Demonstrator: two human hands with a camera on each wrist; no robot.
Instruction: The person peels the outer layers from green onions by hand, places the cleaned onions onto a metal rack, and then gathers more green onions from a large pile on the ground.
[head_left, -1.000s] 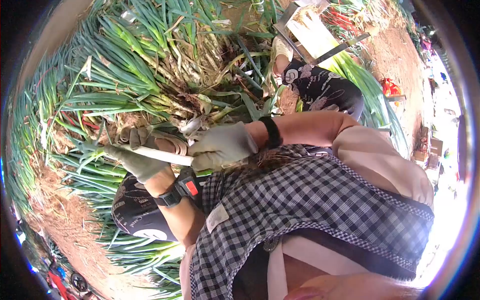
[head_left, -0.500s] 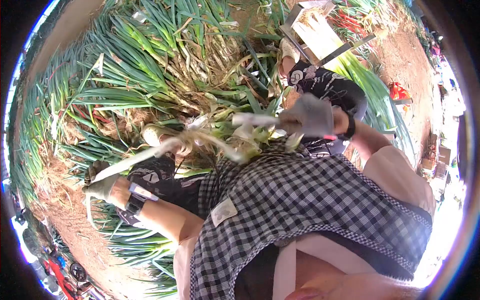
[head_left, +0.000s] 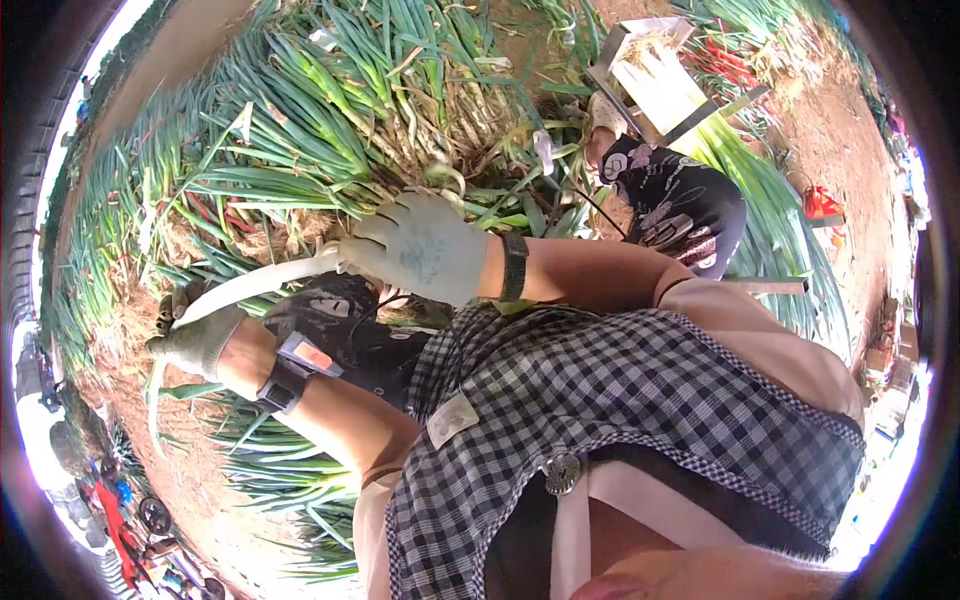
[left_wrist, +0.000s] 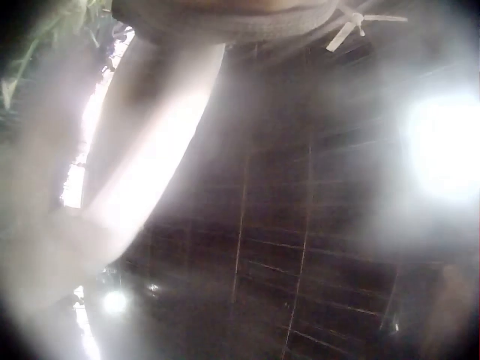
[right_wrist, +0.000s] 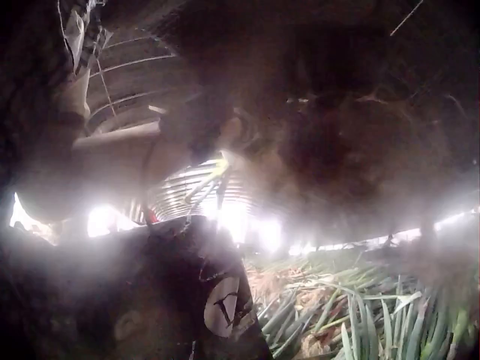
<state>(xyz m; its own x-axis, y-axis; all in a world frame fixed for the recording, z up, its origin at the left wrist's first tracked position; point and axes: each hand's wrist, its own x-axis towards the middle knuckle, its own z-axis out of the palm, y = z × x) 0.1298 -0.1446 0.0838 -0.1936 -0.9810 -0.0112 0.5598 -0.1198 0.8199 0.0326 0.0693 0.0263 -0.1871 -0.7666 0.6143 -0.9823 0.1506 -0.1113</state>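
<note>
In the head view, my gloved left hand (head_left: 197, 338) grips a long green onion (head_left: 262, 277) near its leafy part, and a thin leaf hangs below the fist. The white stalk runs up and right to my gloved right hand (head_left: 418, 250). That hand pinches the stalk's other end by the thumb, its back facing the camera. In the left wrist view, the pale stalk (left_wrist: 154, 142) shows washed out by glare below the glove cuff (left_wrist: 247, 26). In the right wrist view the right hand is dark and blurred.
Large heaps of green onions (head_left: 300, 140) lie ahead and to the left. At the far right, a metal stand (head_left: 690, 120) holds a bundle of trimmed onions (head_left: 740, 165). Both legs in dark printed trousers (head_left: 685, 200) flank the work; a checked apron (head_left: 640, 400) covers the lap.
My left hand moved left and down with the onion. My right hand swung out right toward the thigh with a pale strip, then came back to the stalk's end.
</note>
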